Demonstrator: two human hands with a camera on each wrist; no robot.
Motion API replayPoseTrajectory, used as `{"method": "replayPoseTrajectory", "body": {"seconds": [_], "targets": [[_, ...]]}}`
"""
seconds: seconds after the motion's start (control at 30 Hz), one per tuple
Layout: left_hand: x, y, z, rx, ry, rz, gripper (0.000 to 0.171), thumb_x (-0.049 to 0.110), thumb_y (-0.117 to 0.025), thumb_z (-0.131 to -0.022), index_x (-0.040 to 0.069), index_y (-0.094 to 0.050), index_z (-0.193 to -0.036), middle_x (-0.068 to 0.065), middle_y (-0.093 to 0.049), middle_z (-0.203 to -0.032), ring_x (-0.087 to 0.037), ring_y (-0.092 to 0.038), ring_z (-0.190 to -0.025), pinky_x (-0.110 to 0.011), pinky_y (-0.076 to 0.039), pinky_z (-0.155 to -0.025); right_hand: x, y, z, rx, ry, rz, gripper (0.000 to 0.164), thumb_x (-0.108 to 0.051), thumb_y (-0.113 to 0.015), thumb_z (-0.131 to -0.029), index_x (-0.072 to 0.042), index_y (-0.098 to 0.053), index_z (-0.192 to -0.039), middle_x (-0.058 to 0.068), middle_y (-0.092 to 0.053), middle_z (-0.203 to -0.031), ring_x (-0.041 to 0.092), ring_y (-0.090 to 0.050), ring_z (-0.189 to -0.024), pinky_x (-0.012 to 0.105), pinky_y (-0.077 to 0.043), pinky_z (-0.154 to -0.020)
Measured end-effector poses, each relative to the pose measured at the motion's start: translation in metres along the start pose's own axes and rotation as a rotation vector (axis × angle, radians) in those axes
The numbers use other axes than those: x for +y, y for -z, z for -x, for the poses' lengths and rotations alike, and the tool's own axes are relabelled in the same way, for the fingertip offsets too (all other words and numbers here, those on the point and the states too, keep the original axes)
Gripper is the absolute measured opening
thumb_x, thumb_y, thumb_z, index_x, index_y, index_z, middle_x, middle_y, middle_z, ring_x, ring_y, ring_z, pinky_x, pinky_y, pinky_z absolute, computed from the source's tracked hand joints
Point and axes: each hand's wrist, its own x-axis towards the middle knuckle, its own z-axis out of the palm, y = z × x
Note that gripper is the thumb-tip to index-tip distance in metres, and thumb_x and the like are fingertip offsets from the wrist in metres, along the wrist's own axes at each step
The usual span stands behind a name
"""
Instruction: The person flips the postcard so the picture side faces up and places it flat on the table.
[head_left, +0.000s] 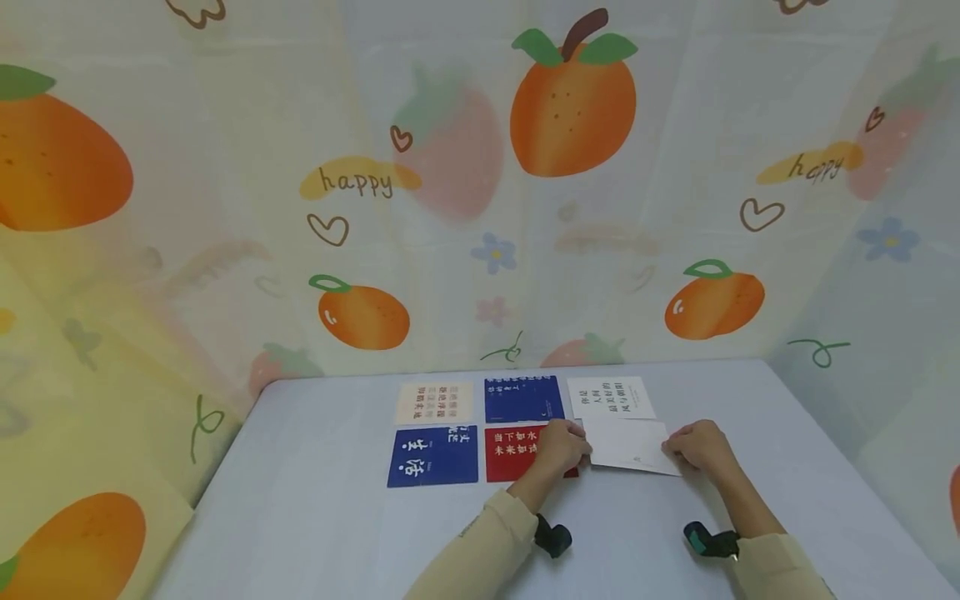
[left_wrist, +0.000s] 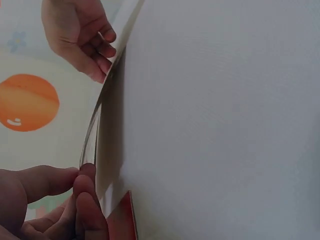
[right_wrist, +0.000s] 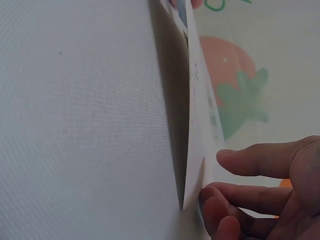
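A white card with a tiny mark near its lower edge lies between the two hands, in front of another white card printed with dark characters. My left hand pinches its left edge between thumb and fingers, over the right part of a red card. At the opposite edge, my right hand touches the card with its fingertips. In the right wrist view, the thumb stands apart from those fingers. The left wrist view shows the white card edge-on, slightly bowed and tilted off the table.
Several printed cards lie in two rows on the white table: a cream one and a blue one at the back, another blue one at front left. A fruit-patterned curtain hangs behind.
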Motion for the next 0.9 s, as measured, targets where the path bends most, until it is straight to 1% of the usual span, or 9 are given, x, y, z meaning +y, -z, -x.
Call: {"method": "replayPoseTrajectory", "body": {"seconds": [0.1, 0.3, 0.47, 0.63, 0.8, 0.9], "targets": [[-0.002, -0.001, -0.001, 0.015, -0.006, -0.026, 0.013, 0.006, -0.075, -0.079, 0.005, -0.067, -0.09, -0.003, -0.06, -0.072, -0.013, -0.057, -0.06, -0.023, -0.049, -0.056, 0.001, 0.0, 0.0, -0.006, -0.011, -0.003, 0.025, -0.01, -0.063, -0.083, 0.013, -0.066, -0.093, 0.011, -0.062, -0.073, 0.019, -0.054, -0.067, 0.028, -0.045, -0.056], [-0.007, -0.002, -0.001, 0.026, -0.014, -0.068, 0.013, 0.007, -0.076, -0.079, 0.004, -0.068, -0.09, -0.004, -0.062, -0.073, -0.014, -0.057, -0.063, -0.026, -0.05, -0.06, 0.006, 0.002, -0.001, 0.0, -0.025, -0.018, 0.023, -0.009, -0.064, -0.084, 0.013, -0.065, -0.093, 0.012, -0.063, -0.073, 0.019, -0.055, -0.066, 0.028, -0.045, -0.056], [-0.007, -0.001, 0.0, 0.03, -0.015, -0.101, 0.009, 0.008, -0.076, -0.08, 0.005, -0.069, -0.085, -0.003, -0.064, -0.07, -0.013, -0.056, -0.062, -0.025, -0.049, -0.058, 0.008, 0.004, -0.004, -0.014, -0.03, -0.048, 0.02, -0.008, -0.065, -0.084, 0.011, -0.065, -0.09, 0.009, -0.064, -0.069, 0.017, -0.055, -0.063, 0.028, -0.046, -0.055], [-0.007, -0.002, 0.0, 0.029, -0.013, -0.089, 0.007, 0.008, -0.075, -0.08, 0.005, -0.069, -0.082, -0.003, -0.063, -0.069, -0.013, -0.057, -0.06, -0.024, -0.048, -0.056, 0.012, 0.004, -0.006, -0.024, -0.052, -0.093, 0.022, -0.008, -0.065, -0.084, 0.012, -0.065, -0.093, 0.008, -0.064, -0.071, 0.016, -0.055, -0.064, 0.027, -0.046, -0.056], [-0.007, -0.001, 0.0, 0.043, -0.02, -0.063, 0.006, 0.01, -0.074, -0.083, 0.006, -0.069, -0.083, -0.002, -0.063, -0.069, -0.013, -0.056, -0.061, -0.024, -0.049, -0.058, 0.012, 0.004, -0.004, -0.019, -0.046, -0.136, 0.024, -0.008, -0.062, -0.087, 0.013, -0.064, -0.099, 0.009, -0.065, -0.074, 0.017, -0.055, -0.066, 0.026, -0.046, -0.057], [-0.008, -0.001, 0.001, 0.056, -0.024, -0.048, 0.007, 0.012, -0.074, -0.083, 0.006, -0.07, -0.083, -0.002, -0.063, -0.069, -0.013, -0.056, -0.061, -0.024, -0.049, -0.058, 0.012, 0.003, -0.003, -0.007, -0.039, -0.143, 0.024, -0.008, -0.061, -0.089, 0.013, -0.064, -0.1, 0.009, -0.065, -0.076, 0.017, -0.055, -0.067, 0.025, -0.045, -0.056]]}}
